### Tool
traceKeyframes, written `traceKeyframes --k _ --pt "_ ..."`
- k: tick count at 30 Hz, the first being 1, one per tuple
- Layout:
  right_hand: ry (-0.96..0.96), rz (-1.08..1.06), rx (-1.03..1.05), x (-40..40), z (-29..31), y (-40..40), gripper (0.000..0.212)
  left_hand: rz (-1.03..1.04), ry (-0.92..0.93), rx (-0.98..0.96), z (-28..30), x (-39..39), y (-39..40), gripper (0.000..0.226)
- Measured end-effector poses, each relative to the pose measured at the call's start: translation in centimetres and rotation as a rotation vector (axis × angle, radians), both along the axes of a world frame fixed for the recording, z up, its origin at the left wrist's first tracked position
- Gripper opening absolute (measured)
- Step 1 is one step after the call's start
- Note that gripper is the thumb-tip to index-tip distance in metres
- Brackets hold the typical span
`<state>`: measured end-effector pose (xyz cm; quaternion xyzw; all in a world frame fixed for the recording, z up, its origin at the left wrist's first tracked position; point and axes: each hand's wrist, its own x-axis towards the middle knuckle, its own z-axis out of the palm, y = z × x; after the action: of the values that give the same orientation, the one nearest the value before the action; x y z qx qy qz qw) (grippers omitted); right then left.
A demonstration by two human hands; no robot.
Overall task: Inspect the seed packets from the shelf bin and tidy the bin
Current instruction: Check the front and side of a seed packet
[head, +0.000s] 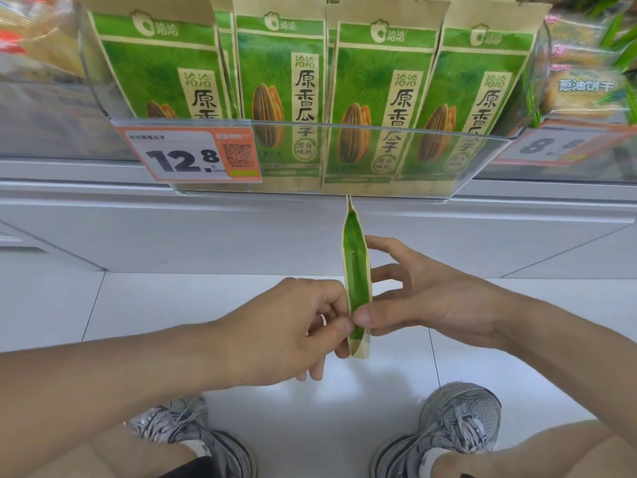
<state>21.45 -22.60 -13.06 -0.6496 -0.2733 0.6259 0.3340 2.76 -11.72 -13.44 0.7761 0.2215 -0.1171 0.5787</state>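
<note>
A clear plastic shelf bin [379, 132] holds several green and tan sunflower seed packets [379, 98] standing upright in a row. One more seed packet [355, 267] is out of the bin, held edge-on below it in front of me. My left hand [293, 322] pinches its lower part from the left with thumb and fingers. My right hand [424, 298] holds it from the right, thumb on the near edge and fingers spread behind it.
An orange and white price tag reading 12.8 [189, 155] hangs on the bin's front left. Biscuit packs [582, 84] fill the neighbouring bin on the right. A white shelf base [172, 229] runs below, above white floor tiles and my two grey sneakers [455, 429].
</note>
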Motion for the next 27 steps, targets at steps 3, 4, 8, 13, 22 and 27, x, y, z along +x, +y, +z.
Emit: traceKeyframes --k 3,4,8,13,22,27 --pt "0.011 0.034 0.017 0.3 0.4 0.0 0.103 -0.022 -0.038 0.044 0.0 0.0 0.0 0.012" --pt "0.013 0.045 0.019 0.3 0.5 0.0 0.105 -0.026 -0.047 0.054 0.0 -0.1 -0.1 0.012" --pt "0.004 0.076 0.024 0.1 0.8 0.0 0.106 -0.033 -0.066 0.066 0.0 -0.2 -0.5 0.012" --pt "-0.021 0.037 -0.012 0.0 0.8 -0.1 0.101 -0.012 -0.032 0.039 0.1 -0.4 -0.4 0.013" --pt "-0.129 -0.061 0.009 -0.5 0.4 -0.2 0.028 -0.017 0.182 -0.110 -0.4 -0.6 1.3 0.032" --pt "-0.108 0.033 0.116 -1.6 0.7 -0.6 0.028 0.445 0.050 -0.096 -0.8 0.8 1.0 0.042"
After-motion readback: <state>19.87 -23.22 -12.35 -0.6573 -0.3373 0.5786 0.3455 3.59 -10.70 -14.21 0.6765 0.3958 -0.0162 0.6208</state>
